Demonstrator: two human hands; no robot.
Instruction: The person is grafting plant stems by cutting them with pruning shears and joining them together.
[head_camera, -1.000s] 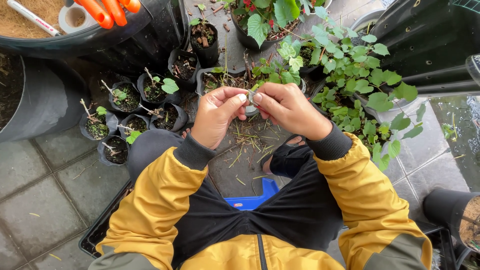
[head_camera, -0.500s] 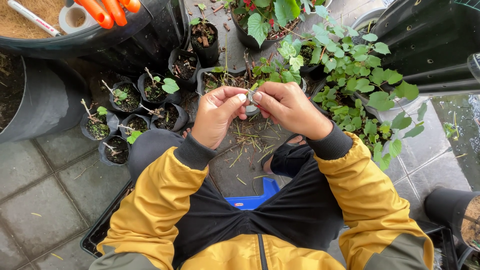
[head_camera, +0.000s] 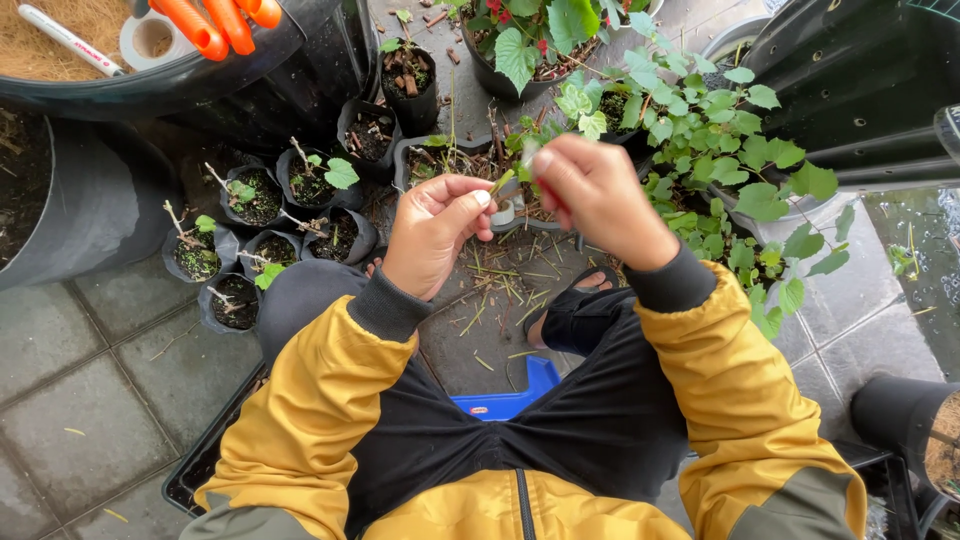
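Note:
My left hand (head_camera: 435, 235) pinches a short green cutting (head_camera: 503, 183) between thumb and forefinger, with a small white roll (head_camera: 506, 212) just beneath the fingertips. My right hand (head_camera: 592, 188) is held slightly higher and to the right. Its fingers are closed on a thin pale strip (head_camera: 526, 160) that runs towards the cutting's tip. Both hands hover over a small black pot (head_camera: 440, 160) and a floor strewn with stem trimmings (head_camera: 500, 290). What the strip is made of is too blurred to tell.
Several small black nursery bags with cuttings (head_camera: 250, 205) stand at the left beside a large black pot (head_camera: 60, 200). A tub above holds an orange-handled tool (head_camera: 215, 20) and a white marker (head_camera: 65, 38). Leafy plants (head_camera: 720, 140) crowd the right. A blue stool (head_camera: 512, 398) shows between my legs.
My hands were pressed together around the cutting. Now they have drawn apart, the right hand lifting up and to the right with the strip.

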